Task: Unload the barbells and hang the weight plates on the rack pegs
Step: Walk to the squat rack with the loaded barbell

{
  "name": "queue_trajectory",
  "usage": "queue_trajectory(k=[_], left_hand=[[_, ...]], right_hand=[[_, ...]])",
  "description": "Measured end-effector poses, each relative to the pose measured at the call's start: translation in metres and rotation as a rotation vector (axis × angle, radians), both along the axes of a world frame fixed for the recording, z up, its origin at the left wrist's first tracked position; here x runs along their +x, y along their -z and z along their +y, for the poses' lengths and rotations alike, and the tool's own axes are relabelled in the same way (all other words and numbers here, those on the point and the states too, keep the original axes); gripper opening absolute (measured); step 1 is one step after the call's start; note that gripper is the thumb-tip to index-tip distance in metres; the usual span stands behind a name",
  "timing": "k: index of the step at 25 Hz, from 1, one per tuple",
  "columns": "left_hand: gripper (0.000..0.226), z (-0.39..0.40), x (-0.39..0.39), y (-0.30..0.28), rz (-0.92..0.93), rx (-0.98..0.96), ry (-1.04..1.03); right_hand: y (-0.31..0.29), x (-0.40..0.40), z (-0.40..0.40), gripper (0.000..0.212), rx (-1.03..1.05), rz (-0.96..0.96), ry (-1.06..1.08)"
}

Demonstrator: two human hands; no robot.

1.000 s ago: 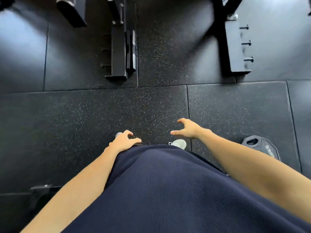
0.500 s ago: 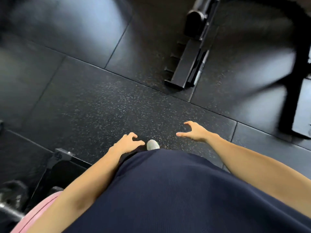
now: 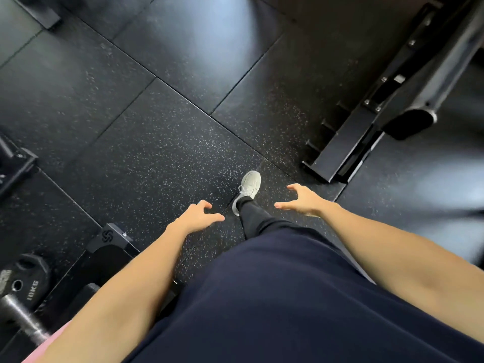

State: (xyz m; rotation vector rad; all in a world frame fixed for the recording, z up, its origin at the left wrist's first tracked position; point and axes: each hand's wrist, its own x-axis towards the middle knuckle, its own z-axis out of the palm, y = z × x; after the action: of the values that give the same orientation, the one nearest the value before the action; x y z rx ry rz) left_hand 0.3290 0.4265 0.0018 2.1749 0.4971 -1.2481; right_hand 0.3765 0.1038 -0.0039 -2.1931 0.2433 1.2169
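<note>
The floor (image 3: pixel 162 153) is laid with black rubber tiles flecked with pale specks, their seams run diagonally across the view. A black steel base (image 3: pixel 340 150) with short pegs along one side is set on it at the right, a grey shoe (image 3: pixel 250 184) is planted just left of that base's end, and another black foot plate (image 3: pixel 110 238) is stood at lower left. A black 10KG plate (image 3: pixel 28 281) is seen near the lower-left corner, though whether it touches the floor cannot be told
</note>
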Motion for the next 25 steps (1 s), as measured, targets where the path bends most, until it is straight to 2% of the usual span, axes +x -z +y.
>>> queue_trajectory(k=[2,7,12,15,21,25], left_hand=[[0.086,0.019,0.050,0.003,-0.011,0.021,-0.016],[0.079,0.063,0.177,-0.010,-0.042,0.029,-0.092],[0.089,0.096,0.295,-0.015,-0.091,0.005,-0.176],[0.079,0.110,0.359,-0.005,-0.088,-0.017,-0.211],[0.076,0.175,0.537,0.018,-0.082,-0.029,-0.121],[0.080,0.211,0.661,0.002,-0.101,-0.030,-0.056]], right_hand=[[0.014,0.053,0.015,0.115,0.004,0.011,0.001],[0.011,0.186,0.055,0.099,0.054,0.006,-0.020],[-0.009,0.320,0.093,0.100,0.080,-0.032,-0.064],[-0.007,0.383,0.113,0.099,0.076,-0.033,-0.070],[0.010,0.537,0.166,0.102,0.019,-0.021,0.009],[-0.006,0.635,0.203,0.100,0.055,-0.074,0.079]])
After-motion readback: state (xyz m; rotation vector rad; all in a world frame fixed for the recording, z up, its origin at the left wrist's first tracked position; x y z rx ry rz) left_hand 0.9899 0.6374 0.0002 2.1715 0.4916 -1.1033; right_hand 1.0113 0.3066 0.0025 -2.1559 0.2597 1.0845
